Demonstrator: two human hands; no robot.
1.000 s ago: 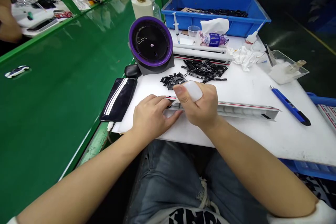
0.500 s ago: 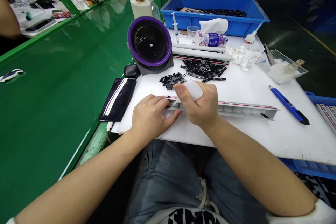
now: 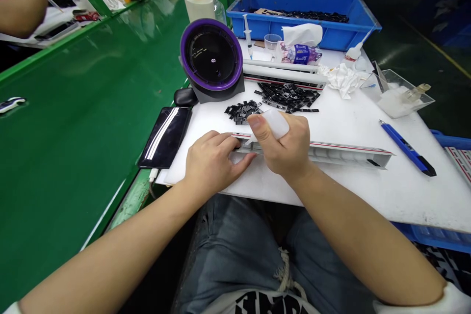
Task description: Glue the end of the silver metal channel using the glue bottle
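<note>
- While the left hand (image 3: 210, 161) lies flat with loosely spread fingers on the left end of a long white strip (image 3: 342, 153), the right hand (image 3: 287, 147) is closed around a small white squeeze bottle (image 3: 274, 123), tip down at the strip.
- The strip lies across the white table (image 3: 368, 191), near its front edge.
- Just beyond the hands sit two piles of small black parts (image 3: 283, 95).
- A dark phone (image 3: 165, 136) overhangs the table's left edge; a blue knife (image 3: 406, 148) lies well apart, right.

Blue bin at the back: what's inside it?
The blue bin holds a layer of small black parts and a brownish card piece. Its near wall hides the bottom closest to the camera.
</note>
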